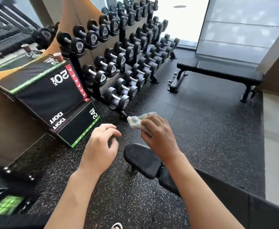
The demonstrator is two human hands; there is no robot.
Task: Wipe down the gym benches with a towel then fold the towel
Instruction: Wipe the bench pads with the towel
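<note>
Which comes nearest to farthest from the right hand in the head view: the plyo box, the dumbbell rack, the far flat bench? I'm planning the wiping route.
From the right hand, which holds the towel:
1. Dumbbell rack, its near end just ahead-left.
2. Plyo box, left.
3. Far flat bench, ahead-right by the window.

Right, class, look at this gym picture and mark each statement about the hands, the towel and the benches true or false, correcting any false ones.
1. The right hand grips a bunched pale towel. True.
2. The left hand also holds the towel. False: it holds nothing, fingers loosely curled.
3. A flat black bench stands by the window, beyond the dumbbell rack. True.
4. The towel lies spread on that far bench. False: it is in the hand, above the floor.
5. A near bench pad lies under the right forearm. True.
</note>
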